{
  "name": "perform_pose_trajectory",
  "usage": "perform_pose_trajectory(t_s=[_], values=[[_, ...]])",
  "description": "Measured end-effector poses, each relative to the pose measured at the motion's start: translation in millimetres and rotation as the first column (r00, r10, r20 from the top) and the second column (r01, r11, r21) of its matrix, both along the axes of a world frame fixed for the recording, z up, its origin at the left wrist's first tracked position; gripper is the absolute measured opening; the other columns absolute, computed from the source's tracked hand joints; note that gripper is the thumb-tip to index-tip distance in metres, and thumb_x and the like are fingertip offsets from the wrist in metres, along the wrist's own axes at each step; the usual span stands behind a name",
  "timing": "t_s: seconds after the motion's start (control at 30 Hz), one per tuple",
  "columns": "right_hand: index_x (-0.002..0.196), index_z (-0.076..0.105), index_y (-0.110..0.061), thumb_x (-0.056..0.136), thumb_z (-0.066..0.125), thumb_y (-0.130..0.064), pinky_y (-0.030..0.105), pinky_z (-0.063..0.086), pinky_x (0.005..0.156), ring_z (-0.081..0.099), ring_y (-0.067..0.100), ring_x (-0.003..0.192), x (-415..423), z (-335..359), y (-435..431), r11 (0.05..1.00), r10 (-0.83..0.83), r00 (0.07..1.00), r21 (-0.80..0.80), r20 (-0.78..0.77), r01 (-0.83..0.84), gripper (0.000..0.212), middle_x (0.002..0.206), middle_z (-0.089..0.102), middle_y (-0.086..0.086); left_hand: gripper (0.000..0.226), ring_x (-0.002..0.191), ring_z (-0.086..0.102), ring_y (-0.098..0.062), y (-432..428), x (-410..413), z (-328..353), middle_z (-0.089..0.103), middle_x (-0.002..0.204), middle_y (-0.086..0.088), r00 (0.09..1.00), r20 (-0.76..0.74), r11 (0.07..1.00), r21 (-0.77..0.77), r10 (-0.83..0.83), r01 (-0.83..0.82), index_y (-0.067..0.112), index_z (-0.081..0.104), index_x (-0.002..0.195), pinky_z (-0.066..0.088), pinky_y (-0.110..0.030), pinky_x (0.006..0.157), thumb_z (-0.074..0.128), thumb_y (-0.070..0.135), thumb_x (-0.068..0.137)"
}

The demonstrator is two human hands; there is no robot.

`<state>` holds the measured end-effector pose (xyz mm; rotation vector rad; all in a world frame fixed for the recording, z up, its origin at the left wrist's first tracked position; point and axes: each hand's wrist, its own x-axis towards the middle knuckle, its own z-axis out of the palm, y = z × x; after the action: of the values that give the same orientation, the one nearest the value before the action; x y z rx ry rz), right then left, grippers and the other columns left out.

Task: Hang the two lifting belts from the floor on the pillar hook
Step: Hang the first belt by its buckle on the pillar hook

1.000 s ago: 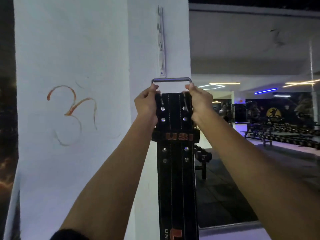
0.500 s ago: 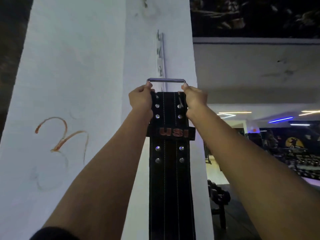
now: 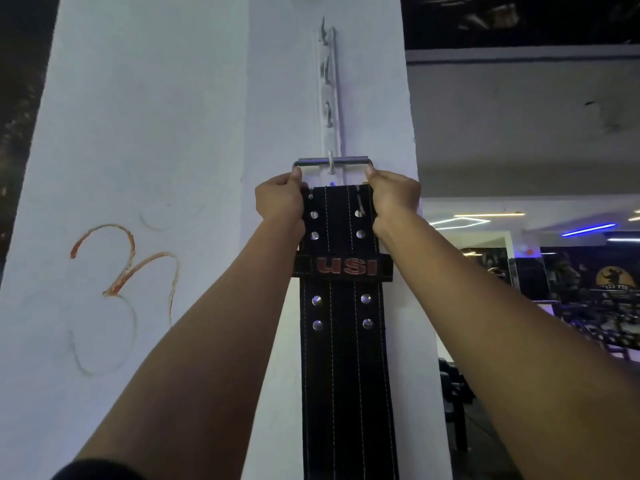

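Observation:
A black leather lifting belt (image 3: 346, 341) with silver rivets and red "USI" lettering hangs straight down against the white pillar (image 3: 149, 133). Its metal buckle bar (image 3: 349, 161) sits across the lowest hook (image 3: 330, 164) of a white hook rail (image 3: 329, 84) screwed to the pillar. My left hand (image 3: 280, 198) grips the belt's top left corner and buckle end. My right hand (image 3: 393, 195) grips the top right corner. Only one belt is in view.
The rail carries several more hooks above the buckle. An orange painted symbol (image 3: 121, 268) marks the pillar's left face. To the right, the dim gym floor holds dumbbell racks (image 3: 602, 317) and a bench (image 3: 453, 393), under ceiling strip lights.
Both hands raised the belt up the pillar, so the buckle bar went from below the rail to across its lowest hook. My view tilted upward.

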<state>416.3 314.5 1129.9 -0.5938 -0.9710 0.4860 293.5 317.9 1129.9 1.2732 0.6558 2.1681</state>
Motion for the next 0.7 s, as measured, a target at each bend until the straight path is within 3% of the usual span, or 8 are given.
perform_pose_trajectory(t_s=[0.13,0.2,0.27,0.33,0.4,0.5,0.63,0.7], values=[[0.099,0.073,-0.008,0.082,0.070,-0.023,0.037,0.057,0.084,0.067,0.027,0.095,0,-10,-9,1.000,0.014,1.000,-0.001,-0.020,-0.014,0.023,0.083,0.068,0.003,0.021,0.074,0.061,-0.026,-11,0,-7,0.065,0.073,-0.005,1.000,-0.005,1.000,-0.010,0.003,-0.003,0.002,0.070,0.099,0.056,-0.045,0.087,0.064,0.019,0.088],[0.098,0.073,-0.007,0.081,0.071,-0.022,0.034,0.058,0.069,0.066,0.025,0.091,0,-15,-14,0.999,0.033,0.999,-0.020,-0.021,-0.033,0.022,0.093,0.072,0.008,0.024,0.084,0.065,-0.029,-15,-2,-13,0.069,0.088,-0.012,1.000,-0.021,1.000,-0.017,-0.008,0.007,0.003,0.069,0.104,0.055,-0.046,0.089,0.065,0.019,0.087],[0.088,0.072,-0.006,0.080,0.072,-0.022,0.027,0.052,0.055,0.065,0.024,0.085,1,-23,-16,0.998,0.046,0.999,-0.046,0.015,-0.045,0.018,0.093,0.071,0.010,0.022,0.089,0.067,-0.029,-18,-3,-21,0.070,0.097,-0.013,0.997,-0.077,1.000,-0.015,-0.006,0.005,0.007,0.069,0.104,0.055,-0.045,0.090,0.066,0.019,0.086],[0.067,0.067,-0.011,0.078,0.074,-0.024,0.031,0.053,0.050,0.062,0.025,0.066,2,-34,-19,0.993,0.088,0.995,-0.083,0.044,-0.084,0.018,0.078,0.067,0.008,0.017,0.087,0.068,-0.027,-22,-3,-32,0.071,0.097,-0.011,0.989,-0.148,1.000,-0.002,0.017,-0.017,0.011,0.069,0.099,0.055,-0.045,0.089,0.066,0.019,0.085],[0.056,0.060,-0.014,0.077,0.075,-0.024,0.043,0.060,0.063,0.060,0.027,0.057,3,-44,-22,0.988,0.106,0.993,-0.115,0.047,-0.100,0.028,0.072,0.064,0.007,0.026,0.093,0.069,-0.028,-27,-6,-39,0.072,0.102,-0.011,0.974,-0.210,0.995,-0.019,0.088,-0.094,0.010,0.068,0.106,0.055,-0.044,0.089,0.067,0.022,0.083],[0.058,0.061,-0.018,0.075,0.076,-0.027,0.048,0.056,0.085,0.066,0.031,0.081,6,-57,-25,0.988,0.061,0.993,-0.150,0.099,-0.045,0.024,0.083,0.069,0.011,0.027,0.095,0.069,-0.029,-37,-14,-56,0.072,0.102,-0.013,0.924,-0.343,0.980,-0.039,0.169,-0.193,0.009,0.070,0.106,0.055,-0.043,0.088,0.068,0.021,0.082],[0.061,0.069,-0.018,0.068,0.080,-0.032,0.049,0.053,0.092,0.066,0.032,0.099,5,-85,-32,0.978,0.108,0.987,-0.192,0.120,-0.084,0.019,0.100,0.073,0.013,0.037,0.099,0.067,-0.025,-47,-20,-97,0.071,0.107,-0.008,0.930,-0.345,0.981,-0.100,0.123,-0.167,0.008,0.068,0.110,0.054,-0.042,0.090,0.067,0.029,0.081],[0.063,0.065,-0.017,0.067,0.081,-0.033,0.050,0.053,0.091,0.066,0.028,0.096,5,-102,-40,0.966,0.146,0.986,-0.225,0.080,-0.125,0.023,0.103,0.072,0.016,0.046,0.104,0.065,-0.026,-52,-22,-117,0.070,0.111,-0.009,0.949,-0.297,0.981,-0.130,0.102,-0.146,0.009,0.066,0.112,0.051,-0.046,0.096,0.065,0.042,0.079]])
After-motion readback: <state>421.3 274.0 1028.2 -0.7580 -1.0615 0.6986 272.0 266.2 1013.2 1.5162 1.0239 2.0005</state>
